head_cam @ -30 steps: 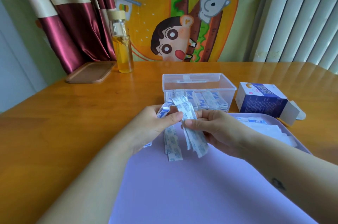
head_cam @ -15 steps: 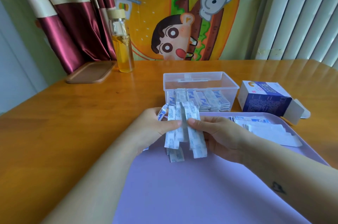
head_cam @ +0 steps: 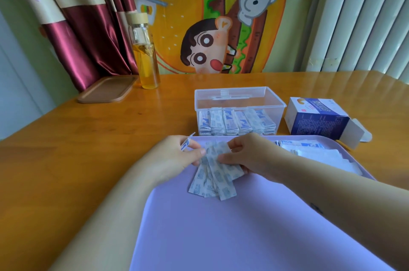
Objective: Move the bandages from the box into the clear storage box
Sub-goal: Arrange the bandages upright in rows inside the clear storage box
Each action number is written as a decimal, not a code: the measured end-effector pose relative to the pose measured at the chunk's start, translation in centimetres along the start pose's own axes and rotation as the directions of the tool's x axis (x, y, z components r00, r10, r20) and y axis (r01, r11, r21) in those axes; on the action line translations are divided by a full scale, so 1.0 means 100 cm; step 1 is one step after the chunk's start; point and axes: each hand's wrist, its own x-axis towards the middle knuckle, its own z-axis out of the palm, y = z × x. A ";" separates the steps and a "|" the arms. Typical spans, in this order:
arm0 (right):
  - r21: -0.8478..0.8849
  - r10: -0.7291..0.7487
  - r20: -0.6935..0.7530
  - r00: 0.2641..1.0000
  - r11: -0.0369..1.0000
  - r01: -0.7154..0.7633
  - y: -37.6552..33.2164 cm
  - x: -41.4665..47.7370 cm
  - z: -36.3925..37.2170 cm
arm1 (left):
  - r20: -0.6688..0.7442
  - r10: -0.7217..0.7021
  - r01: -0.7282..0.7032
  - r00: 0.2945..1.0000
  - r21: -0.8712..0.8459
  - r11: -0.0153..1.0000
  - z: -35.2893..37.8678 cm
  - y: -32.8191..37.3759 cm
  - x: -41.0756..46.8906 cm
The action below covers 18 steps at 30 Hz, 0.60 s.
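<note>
Together, left hand and right hand pinching fanned bandages, low over tray

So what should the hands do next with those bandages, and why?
Probably square the fanned bandages into one neat stack. The left hand and right hand pinch them splayed over the purple tray, while the ones in the clear storage box sit in tidy packed rows, so a loose fan likely would not fit in well.
</note>
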 end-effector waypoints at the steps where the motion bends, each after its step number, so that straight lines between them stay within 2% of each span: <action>1: -0.075 0.003 0.003 1.000 0.997 -0.003 -0.003 -0.002 0.000 | -0.010 0.000 0.000 1.000 -0.032 0.999 0.000 0.000 0.000; 4: -0.356 -0.027 0.006 1.000 0.934 0.027 -0.008 -0.008 -0.001 | -0.014 -0.051 0.044 0.999 -0.318 0.947 -0.004 0.003 0.001; 6: -0.493 -0.066 0.026 0.997 0.867 0.070 -0.011 -0.011 -0.006 | 0.016 -0.097 0.091 0.995 -0.534 0.841 -0.004 0.007 0.001; 9: -0.561 -0.147 0.075 0.986 0.811 0.163 -0.015 -0.017 -0.015 | 0.087 -0.126 0.148 0.988 -0.764 0.628 0.000 0.011 0.002; 12: -0.565 -0.286 0.086 0.954 0.775 0.283 -0.018 -0.025 -0.020 | 0.184 -0.109 0.213 0.977 -0.882 0.420 0.004 0.015 0.001; 14: -0.535 -0.385 0.094 0.918 0.758 0.373 -0.017 -0.032 -0.016 | 0.255 -0.100 0.273 0.962 -0.906 0.323 0.007 0.019 -0.001; 16: -0.556 -0.495 0.136 0.858 0.679 0.480 -0.015 -0.038 -0.007 | 0.306 -0.099 0.322 0.947 -0.902 0.287 0.013 0.024 -0.003; 18: -0.631 -0.570 0.185 0.800 0.555 0.542 -0.014 -0.042 0.004 | 0.345 -0.118 0.364 0.931 -0.884 0.293 0.020 0.029 -0.003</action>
